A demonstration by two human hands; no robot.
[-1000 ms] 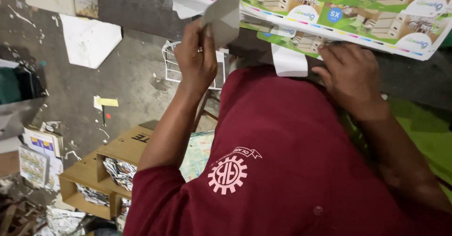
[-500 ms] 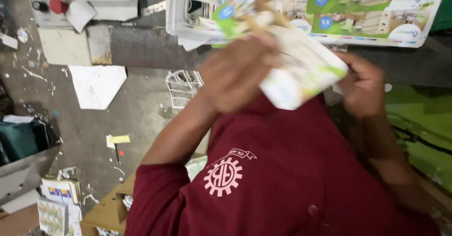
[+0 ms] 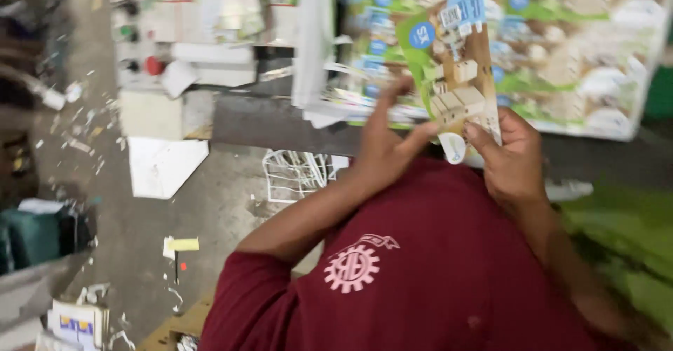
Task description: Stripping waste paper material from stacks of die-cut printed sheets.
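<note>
2 hands (image 3: 449, 148), 1 printed carton sheet (image 3: 456, 78)

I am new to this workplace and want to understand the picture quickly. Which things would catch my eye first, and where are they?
First, the printed green and brown carton sheet at upper centre, held up between the left hand and the right hand. Behind it, a wide stack of similar printed sheets fills the upper right. Below, the dark red shirt with a pale gear emblem takes the lower middle.
</note>
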